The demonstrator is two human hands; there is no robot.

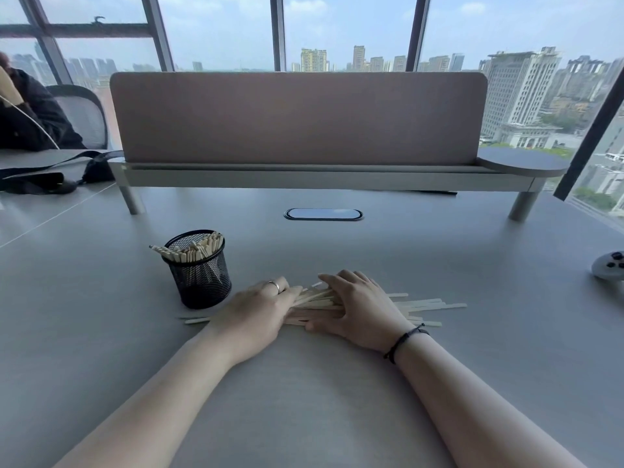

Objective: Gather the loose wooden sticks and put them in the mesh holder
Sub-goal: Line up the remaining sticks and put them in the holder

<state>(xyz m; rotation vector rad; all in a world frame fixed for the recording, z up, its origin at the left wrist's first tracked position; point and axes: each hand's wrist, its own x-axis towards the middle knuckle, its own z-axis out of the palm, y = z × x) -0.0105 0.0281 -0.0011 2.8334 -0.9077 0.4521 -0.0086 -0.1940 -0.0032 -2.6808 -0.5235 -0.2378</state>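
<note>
- Grey desk (337, 383) is carrying the work: loose wooden sticks (418, 305) are lying centre, right of the mesh holder (199, 275).
- Holder is already containing many sticks; 1 pile is remaining.
- Left hand (260, 309) and right hand (358, 305), fingers fairly straight, are pressing the pile together.

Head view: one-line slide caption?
Both hands, left and right, press loose pale wooden sticks together beside a partly filled black mesh holder.

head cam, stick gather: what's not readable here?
- Middle of the loose wooden sticks: covered by left hand and right hand.
- Fingertips' hold on them: tucked under, unclear.
- Stick count in the mesh holder: too dense.
- White controller: cut by right edge.
</note>
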